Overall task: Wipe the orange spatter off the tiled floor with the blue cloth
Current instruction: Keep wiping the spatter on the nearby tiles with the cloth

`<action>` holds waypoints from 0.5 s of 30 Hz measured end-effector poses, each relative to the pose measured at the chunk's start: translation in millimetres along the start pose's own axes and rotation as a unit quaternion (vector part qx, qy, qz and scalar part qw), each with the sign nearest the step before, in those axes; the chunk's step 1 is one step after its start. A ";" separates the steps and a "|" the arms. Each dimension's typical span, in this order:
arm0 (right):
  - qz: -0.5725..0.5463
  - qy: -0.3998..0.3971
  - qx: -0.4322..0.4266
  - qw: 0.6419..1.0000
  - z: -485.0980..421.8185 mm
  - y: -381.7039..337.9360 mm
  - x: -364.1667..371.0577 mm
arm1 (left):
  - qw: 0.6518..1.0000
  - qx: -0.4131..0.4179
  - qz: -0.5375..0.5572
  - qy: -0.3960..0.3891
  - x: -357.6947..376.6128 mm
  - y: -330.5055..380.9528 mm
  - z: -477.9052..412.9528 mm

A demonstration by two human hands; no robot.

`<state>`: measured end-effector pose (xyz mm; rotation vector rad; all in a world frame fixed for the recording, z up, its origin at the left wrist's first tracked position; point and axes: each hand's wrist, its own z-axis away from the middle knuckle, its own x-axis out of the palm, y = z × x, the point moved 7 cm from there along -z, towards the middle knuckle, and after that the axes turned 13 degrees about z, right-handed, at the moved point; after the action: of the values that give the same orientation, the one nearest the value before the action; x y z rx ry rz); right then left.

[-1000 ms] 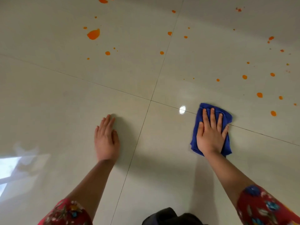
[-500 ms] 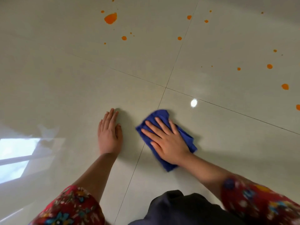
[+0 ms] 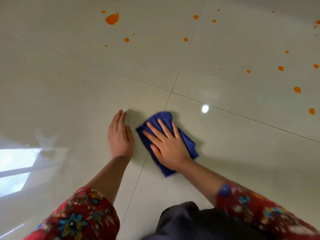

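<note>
Nearest the camera: dark fabric [image 3: 199,222] is filling the bottom edge, with red floral sleeves [image 3: 76,217] showing on both forearms.

Left hand [image 3: 120,135] is lying flat, palm down on the tiled floor [image 3: 69,101], fingers straight and held together, thumb tucked alongside. It is holding nothing. It is sitting just left of the vertical grout line [image 3: 138,174].

Right hand [image 3: 167,144] is pressing flat on the blue cloth [image 3: 187,141], fingers spread and pointing up-left. No pinch, just palm and fingers bearing down on it. The cloth is bunched, lying on the floor just right of the left hand, not touching it as far as I can tell. Its far edge is looking motion-blurred. Cloth corners are sticking out beyond the fingertips and below the wrist.

Cloth is sitting on the near-right tile, just short of the point where the four tiles meet.

A bright light reflection [image 3: 205,108] is showing on the floor just past the cloth. A window reflection [image 3: 15,167] is showing at the left edge.

Farther out: orange spatter [image 3: 112,19] is lying on the far tiles, well apart from the cloth. The largest blob is upper left of centre, smaller drops are scattered around it and across the right side [image 3: 297,89].
</note>
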<state>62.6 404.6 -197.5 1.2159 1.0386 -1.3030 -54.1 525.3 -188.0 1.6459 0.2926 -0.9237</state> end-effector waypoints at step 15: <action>0.008 -0.025 0.173 0.985 91.3 89.3 17.2 | 0.965 0.153 -0.032 -0.210 87.4 91.3 24.1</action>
<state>142.5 303.5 -199.5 1.4370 0.7836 -1.5367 51.1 451.3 -184.4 1.6725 -0.0946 -1.3916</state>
